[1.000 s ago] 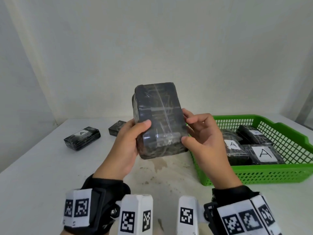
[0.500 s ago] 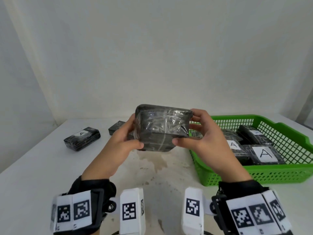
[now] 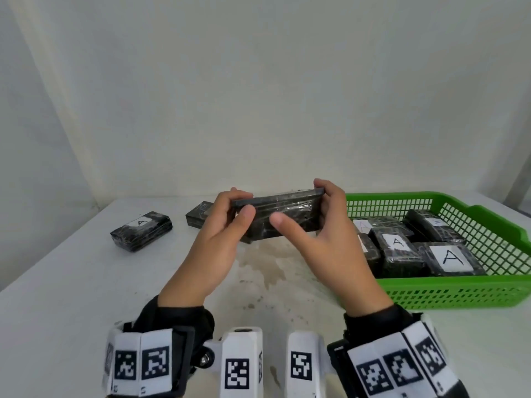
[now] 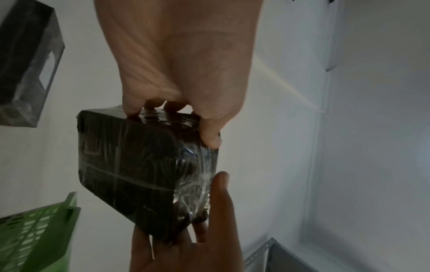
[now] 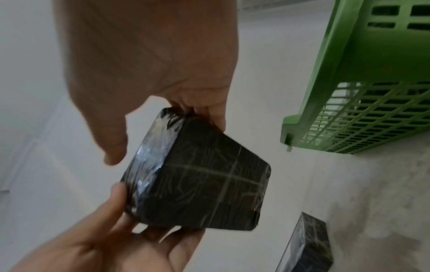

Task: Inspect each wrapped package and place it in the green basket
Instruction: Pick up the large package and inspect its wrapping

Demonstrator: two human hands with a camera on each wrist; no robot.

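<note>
**Head view: wrapped package held in both hands above the desk**

Head view shows what the wrist cameras miss: the green basket point(image 3: 474, 291) on the right of the white desk point(image 3: 71, 282) already holds several black wrapped packages point(image 3: 399, 254) with white "A" labels, while a labelled package point(image 3: 141, 231) and a smaller dark one point(image 3: 198, 217) lie on the desk at the left, well apart from the basket. A brownish stain point(image 3: 267, 268) marks the desk under the hands. The left wrist view alone shows the glossy, crinkled film on the end of the held package point(image 4: 130, 171); the right wrist view shows crossed tape lines on its broad face and another package point(image 5: 307, 244) on the desk below.

The held package hangs in the air, left of the basket, roughly level. The left hand point(image 3: 221, 239) grips its left end, thumb in front and fingers behind. The right hand point(image 3: 324, 239) grips the right end, fingertips curled over the top edge and thumb against the near side.
</note>
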